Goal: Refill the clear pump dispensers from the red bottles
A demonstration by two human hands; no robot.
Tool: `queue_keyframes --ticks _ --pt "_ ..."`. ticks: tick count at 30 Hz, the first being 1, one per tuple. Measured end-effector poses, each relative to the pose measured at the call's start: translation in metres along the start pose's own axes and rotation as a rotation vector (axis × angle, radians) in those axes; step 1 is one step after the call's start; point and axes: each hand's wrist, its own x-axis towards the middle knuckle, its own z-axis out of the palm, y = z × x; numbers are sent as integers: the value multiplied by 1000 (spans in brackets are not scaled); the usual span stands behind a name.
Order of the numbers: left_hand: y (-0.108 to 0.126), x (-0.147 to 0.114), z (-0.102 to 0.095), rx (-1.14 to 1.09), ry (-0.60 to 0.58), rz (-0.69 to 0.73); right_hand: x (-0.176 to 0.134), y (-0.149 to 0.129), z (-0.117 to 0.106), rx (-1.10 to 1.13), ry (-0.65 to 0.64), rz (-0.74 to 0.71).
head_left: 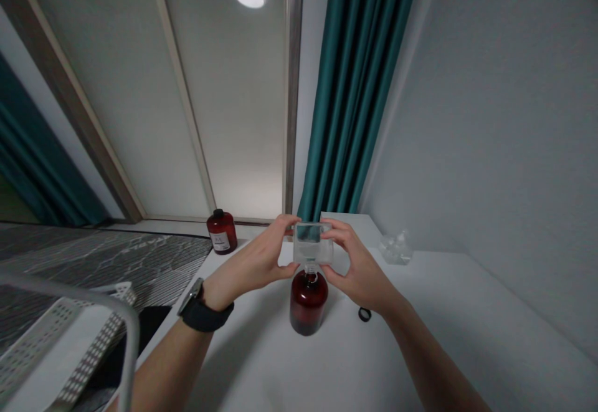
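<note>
Between my two hands is a clear bottle (312,247), held upside down with its neck pointing down. My left hand (275,247) pinches its left side, thumb low and fingers on top. The same kind of grip shows in my right hand (348,256) on the right side. Directly below stands a dark red-brown bottle (308,309), upright and uncapped. The clear bottle's neck is at its mouth; whether they touch I cannot tell. A black ring-shaped cap (365,315) lies on the white table (355,368) below my right forearm.
A second red-brown bottle (222,232) with a black cap and white label stands at the table's back left corner. Clear pump bottles (396,249) stand at the right near the wall. A white perforated basket (70,337) and a grey curved rail (128,337) are at lower left.
</note>
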Motion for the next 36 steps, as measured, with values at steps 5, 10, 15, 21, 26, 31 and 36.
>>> queue_keyframes --ticks 5,10,15,21,26,31,36 --pt "0 0 0 0 8 9 0 -1 -1 -27 0 -12" --pt "1 0 -1 1 22 19 1 -2 -1 -43 3 -24" --pt "3 1 -2 -1 29 21 2 -3 -1 -55 2 -32" --pt "5 1 -4 -2 9 4 1 -3 -1 -60 6 -41" --pt "7 2 -4 18 -1 8 2 -2 -1 -69 7 -34" --pt "10 3 -4 17 21 25 2 -2 -1 -72 10 -34" --pt "12 3 -5 16 24 27 1 -2 -1 -73 16 -36"
